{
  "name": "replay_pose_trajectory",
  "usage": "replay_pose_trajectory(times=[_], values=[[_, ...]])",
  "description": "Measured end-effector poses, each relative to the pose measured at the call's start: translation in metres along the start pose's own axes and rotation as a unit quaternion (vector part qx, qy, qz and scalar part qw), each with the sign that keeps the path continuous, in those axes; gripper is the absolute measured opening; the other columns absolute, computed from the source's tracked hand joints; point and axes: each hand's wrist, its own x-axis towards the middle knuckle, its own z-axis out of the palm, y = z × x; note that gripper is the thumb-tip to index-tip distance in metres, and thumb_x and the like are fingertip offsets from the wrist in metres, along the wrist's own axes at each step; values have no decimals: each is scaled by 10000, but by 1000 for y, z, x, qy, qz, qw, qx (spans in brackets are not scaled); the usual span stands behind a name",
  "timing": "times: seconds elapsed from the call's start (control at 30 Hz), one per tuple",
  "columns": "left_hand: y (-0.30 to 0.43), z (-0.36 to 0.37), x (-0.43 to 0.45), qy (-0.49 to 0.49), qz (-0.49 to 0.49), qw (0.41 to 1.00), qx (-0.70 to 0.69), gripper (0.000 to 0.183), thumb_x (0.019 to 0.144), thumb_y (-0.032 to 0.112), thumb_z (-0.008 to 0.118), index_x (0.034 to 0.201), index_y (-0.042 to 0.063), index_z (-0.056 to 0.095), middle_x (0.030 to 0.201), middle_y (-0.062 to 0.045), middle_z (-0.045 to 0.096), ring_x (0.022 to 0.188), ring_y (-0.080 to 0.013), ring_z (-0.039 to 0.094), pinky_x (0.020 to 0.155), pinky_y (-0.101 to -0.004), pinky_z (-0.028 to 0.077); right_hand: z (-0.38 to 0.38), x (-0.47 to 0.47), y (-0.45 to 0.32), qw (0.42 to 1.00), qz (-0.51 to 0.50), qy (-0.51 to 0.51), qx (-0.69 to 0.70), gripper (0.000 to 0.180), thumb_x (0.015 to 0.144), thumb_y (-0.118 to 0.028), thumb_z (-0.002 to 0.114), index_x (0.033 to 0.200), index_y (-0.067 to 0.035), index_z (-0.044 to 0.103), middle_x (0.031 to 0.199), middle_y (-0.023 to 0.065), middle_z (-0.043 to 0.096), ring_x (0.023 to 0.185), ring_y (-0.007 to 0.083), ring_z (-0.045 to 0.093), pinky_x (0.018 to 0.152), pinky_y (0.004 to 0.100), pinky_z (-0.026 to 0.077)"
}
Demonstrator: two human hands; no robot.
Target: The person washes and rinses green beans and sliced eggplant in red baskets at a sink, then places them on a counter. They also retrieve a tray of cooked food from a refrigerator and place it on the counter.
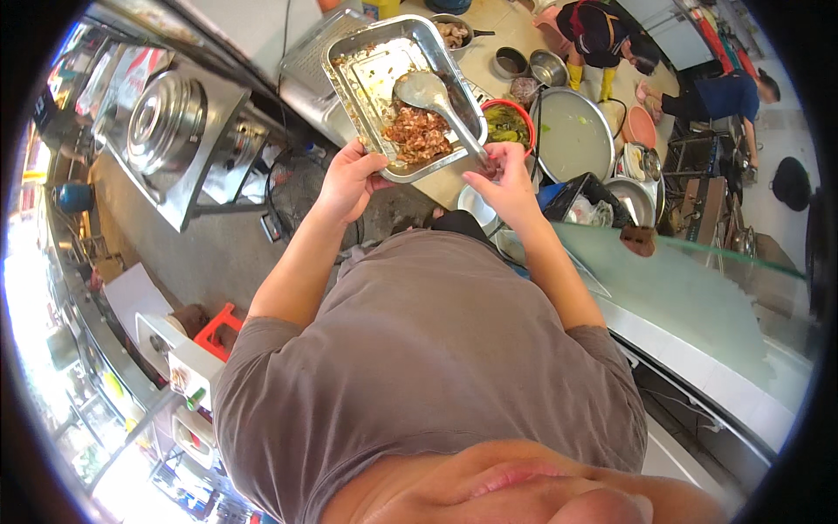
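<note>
My left hand grips the near left corner of a rectangular metal tray, thumb over the rim. Inside the tray lies a heap of reddish-brown chopped food, with bits and an oily film on the bottom. A large metal serving spoon rests its bowl on the food, and its handle slants over the near right corner. My right hand closes around the handle's end at that corner; whether it also grips the rim cannot be told.
Beyond the tray are a red-rimmed tub of greens, a wide basin of cloudy water and a pan. A glass panel runs along my right. At left stands a steel table. Two people bend over farther off.
</note>
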Motion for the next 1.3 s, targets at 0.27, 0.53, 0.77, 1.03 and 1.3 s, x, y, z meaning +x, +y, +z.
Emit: replay_pose_trajectory(times=[0.27,0.53,0.77,1.03,1.3], values=[[32,36,158,16,-11,997,78,350,887,-26,486,1233,6,524,1141,-123,660,976,-225,677,808,-386,591,-73,179,-20,927,-77,-64,-360,650,828,-123,558,1441,-281,407,988,201,576,813,369,629,720,445,525],[88,51,299,77,34,994,65,328,883,-39,495,1209,-26,529,1153,-149,653,990,-249,674,807,-387,588,-128,321,4,954,-104,-117,-257,481,910,-107,534,1378,-215,516,913,200,636,852,380,622,776,434,507],[102,56,426,18,-7,999,34,290,891,-22,518,1180,-17,539,1118,-149,659,936,-241,687,807,-395,606,-164,452,32,949,-155,20,-275,423,932,-160,533,1350,-217,518,897,209,641,782,404,630,698,477,509],[128,67,592,-2,-32,999,31,215,885,-25,542,1097,6,567,1069,-111,661,907,-215,684,763,-374,607,-213,540,23,980,75,-4,-186,438,935,-216,531,1370,-166,525,1095,228,652,1023,391,619,898,434,480],[155,83,701,-19,-36,999,34,238,889,-15,527,1127,-30,530,1065,-152,665,885,-223,698,734,-342,628,-239,619,37,950,41,-29,-309,419,918,-195,572,1336,-172,560,1017,205,662,922,381,641,819,435,503]])
